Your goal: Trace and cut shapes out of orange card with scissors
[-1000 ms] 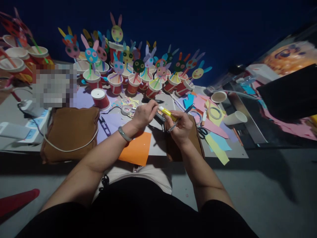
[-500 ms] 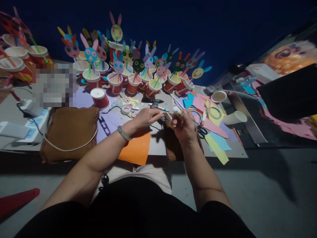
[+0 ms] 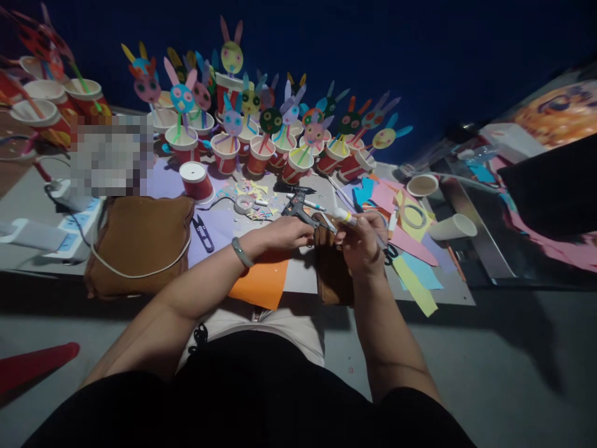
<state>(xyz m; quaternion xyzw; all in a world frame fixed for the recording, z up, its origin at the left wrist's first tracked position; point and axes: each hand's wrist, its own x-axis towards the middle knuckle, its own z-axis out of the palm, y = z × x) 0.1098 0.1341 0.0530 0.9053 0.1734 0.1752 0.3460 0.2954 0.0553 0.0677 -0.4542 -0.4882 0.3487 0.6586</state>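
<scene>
My left hand (image 3: 297, 234), with a bangle at its wrist, is closed just above the table, fingertips pressed together; anything in them is too small or hidden to make out. Just beyond it lies a black glue gun (image 3: 301, 209). My right hand (image 3: 362, 244) is wrapped round a white tube with a yellow band (image 3: 344, 216), whose white end points up and left. Beneath this hand is a brown pouch (image 3: 333, 277). A pointed metal blade (image 3: 328, 223) shows between the hands, and black scissor handles (image 3: 392, 253) stick out right of my right hand. Orange paper (image 3: 261, 283) lies under my left forearm.
Red paper cups (image 3: 261, 158) with paper rabbit heads line the back. An upturned cup (image 3: 196, 182), thread snips (image 3: 203, 235) and a brown cushion (image 3: 140, 242) are at left. Tape rolls (image 3: 414, 216), coloured paper scraps (image 3: 415, 286) and a white cup (image 3: 454, 226) lie at right.
My left hand has drawn back from over the glue gun, leaving it uncovered, and its fingers have curled in. The tube in my right hand now leans further left. The view has shifted slightly.
</scene>
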